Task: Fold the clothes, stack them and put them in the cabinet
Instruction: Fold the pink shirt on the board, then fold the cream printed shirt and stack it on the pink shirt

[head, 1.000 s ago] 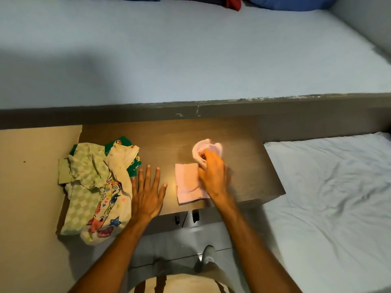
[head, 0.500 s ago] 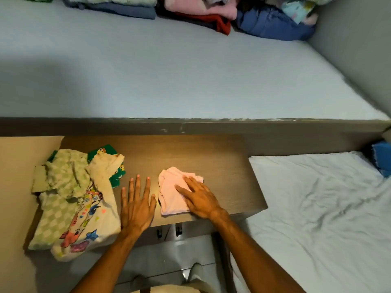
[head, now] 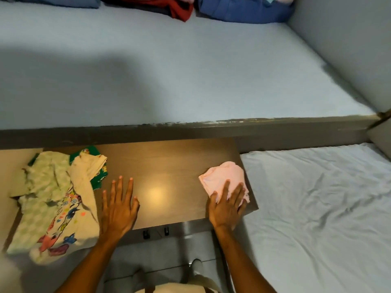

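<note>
Brown wooden bench (head: 169, 163) at lower centre, warm light glare (head: 156, 194) on its top. Pale blue shelf surface (head: 169, 70) across the upper frame, grey wall (head: 349, 39) upper right. White rumpled mattress (head: 317, 208) lower right, tiled floor (head: 165, 261) below.

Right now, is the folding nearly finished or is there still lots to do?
Only a little is done. The small pink cloth is folded and sits at the right end of the wooden table. The right hand lies flat on it; the left hand rests open on the table. The heap of unfolded clothes on the left is untouched, and nothing is stacked or put away.
</note>
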